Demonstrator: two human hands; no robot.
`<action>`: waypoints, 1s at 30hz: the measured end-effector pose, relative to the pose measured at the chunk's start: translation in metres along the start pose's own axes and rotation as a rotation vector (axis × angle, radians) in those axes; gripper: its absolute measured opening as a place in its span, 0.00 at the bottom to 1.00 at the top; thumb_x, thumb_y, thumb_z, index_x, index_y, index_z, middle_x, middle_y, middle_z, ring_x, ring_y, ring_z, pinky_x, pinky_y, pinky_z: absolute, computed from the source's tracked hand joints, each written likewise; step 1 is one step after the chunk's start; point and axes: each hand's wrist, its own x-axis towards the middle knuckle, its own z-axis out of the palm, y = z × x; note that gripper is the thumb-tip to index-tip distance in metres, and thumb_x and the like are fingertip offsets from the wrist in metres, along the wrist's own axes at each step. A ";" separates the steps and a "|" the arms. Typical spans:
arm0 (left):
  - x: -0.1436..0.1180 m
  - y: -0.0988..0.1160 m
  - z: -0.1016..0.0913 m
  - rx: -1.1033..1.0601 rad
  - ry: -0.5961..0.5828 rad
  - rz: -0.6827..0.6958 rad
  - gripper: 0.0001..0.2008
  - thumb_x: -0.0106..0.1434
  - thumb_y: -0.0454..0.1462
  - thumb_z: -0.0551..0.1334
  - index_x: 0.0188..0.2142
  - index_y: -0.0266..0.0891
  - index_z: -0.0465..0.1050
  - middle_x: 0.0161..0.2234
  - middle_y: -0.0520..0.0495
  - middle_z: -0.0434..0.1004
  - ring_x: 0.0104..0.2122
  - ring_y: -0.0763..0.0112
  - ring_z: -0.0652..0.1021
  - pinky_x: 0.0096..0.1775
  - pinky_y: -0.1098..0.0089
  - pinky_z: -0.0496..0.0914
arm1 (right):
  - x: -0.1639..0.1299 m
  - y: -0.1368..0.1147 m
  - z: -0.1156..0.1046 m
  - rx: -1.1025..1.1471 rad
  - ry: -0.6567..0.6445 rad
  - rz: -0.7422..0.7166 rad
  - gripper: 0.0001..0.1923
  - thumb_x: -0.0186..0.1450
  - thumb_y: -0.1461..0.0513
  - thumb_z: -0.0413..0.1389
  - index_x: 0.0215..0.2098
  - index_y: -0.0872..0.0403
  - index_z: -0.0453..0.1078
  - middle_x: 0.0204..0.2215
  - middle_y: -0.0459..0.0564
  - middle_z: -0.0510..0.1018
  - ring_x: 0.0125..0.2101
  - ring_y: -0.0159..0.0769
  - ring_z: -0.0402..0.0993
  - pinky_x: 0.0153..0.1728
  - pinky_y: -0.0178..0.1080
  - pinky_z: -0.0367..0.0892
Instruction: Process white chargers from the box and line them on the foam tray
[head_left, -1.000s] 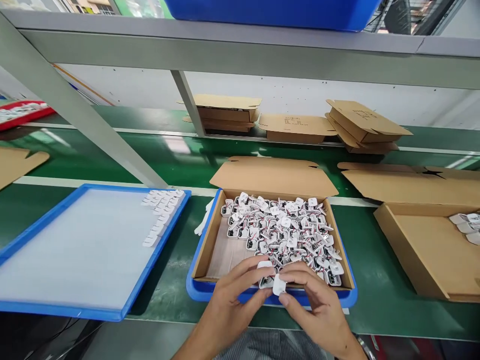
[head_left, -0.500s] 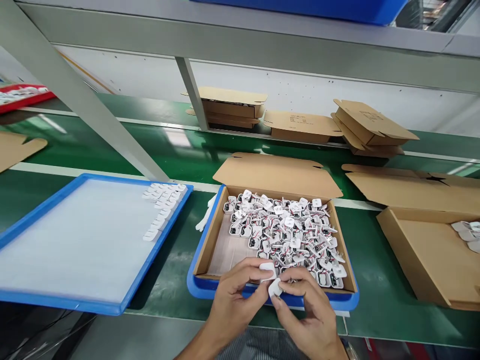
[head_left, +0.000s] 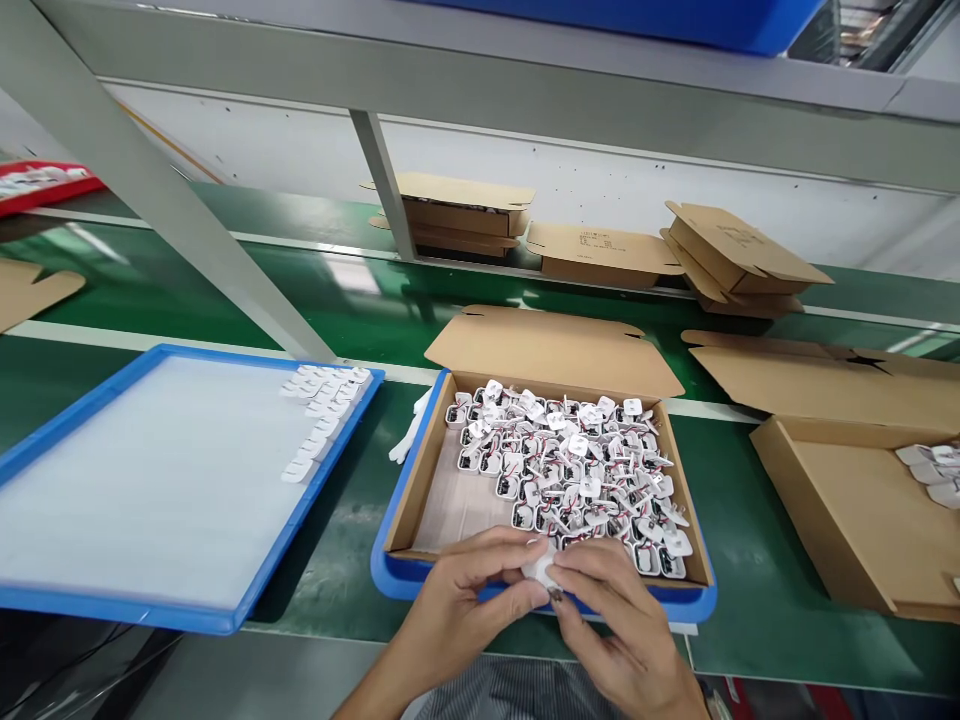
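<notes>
Between my two hands is a small white plastic casing [head_left: 540,568], held over the near edge of an open cardboard box. My left hand [head_left: 480,585] pinches it from the left with thumb and fingers. From the right, the fingers of my right hand [head_left: 619,610] close on the same casing, with a small dark metallic bit showing by the thumb. Fingers hide most of the piece. Many white casings with red and black wires [head_left: 577,460] fill the middle and right of the cardboard box [head_left: 409,500], which rests in a blue tray [head_left: 386,575].
On the left lies a blue-rimmed tray [head_left: 244,590] with white pieces [head_left: 322,420] along its right side. Another open carton [head_left: 825,530] with several white parts [head_left: 934,465] stands at right. Cartons [head_left: 611,250] line the back, behind a slanted grey post [head_left: 187,220].
The two white pieces, one in each hand, have been brought together between my fingers. My hands are closer to each other.
</notes>
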 end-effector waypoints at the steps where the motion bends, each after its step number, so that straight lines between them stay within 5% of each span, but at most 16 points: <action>1: 0.000 0.000 0.001 -0.018 -0.006 0.001 0.16 0.66 0.35 0.71 0.52 0.56 0.84 0.49 0.44 0.83 0.45 0.64 0.83 0.43 0.70 0.79 | -0.002 0.002 -0.001 0.031 -0.034 0.042 0.26 0.68 0.76 0.56 0.61 0.50 0.71 0.49 0.53 0.78 0.50 0.38 0.75 0.51 0.42 0.75; 6: -0.003 -0.002 0.003 -0.073 -0.010 0.062 0.17 0.69 0.33 0.68 0.53 0.55 0.83 0.51 0.42 0.77 0.44 0.65 0.81 0.41 0.67 0.78 | -0.013 0.008 -0.006 0.281 -0.140 0.513 0.24 0.74 0.62 0.58 0.66 0.37 0.67 0.63 0.51 0.73 0.62 0.40 0.72 0.61 0.44 0.73; 9: -0.005 -0.001 0.003 -0.054 -0.030 0.105 0.19 0.69 0.31 0.67 0.54 0.56 0.82 0.50 0.43 0.77 0.44 0.65 0.80 0.42 0.67 0.77 | -0.015 0.006 -0.007 0.460 -0.154 0.705 0.23 0.73 0.56 0.60 0.65 0.33 0.68 0.63 0.47 0.76 0.62 0.40 0.74 0.63 0.47 0.72; 18: -0.010 -0.003 0.006 -0.027 -0.040 0.215 0.25 0.70 0.26 0.63 0.59 0.54 0.77 0.51 0.41 0.74 0.52 0.59 0.79 0.50 0.59 0.76 | -0.012 -0.001 -0.003 0.321 -0.125 0.620 0.22 0.73 0.56 0.59 0.63 0.28 0.68 0.61 0.43 0.78 0.62 0.38 0.74 0.62 0.44 0.72; 30: -0.017 -0.004 0.014 -0.104 0.054 0.134 0.13 0.69 0.31 0.66 0.49 0.50 0.80 0.44 0.45 0.72 0.41 0.67 0.77 0.41 0.68 0.75 | -0.016 0.000 -0.008 0.377 -0.198 0.641 0.24 0.73 0.55 0.59 0.66 0.34 0.68 0.64 0.49 0.75 0.65 0.46 0.70 0.65 0.55 0.68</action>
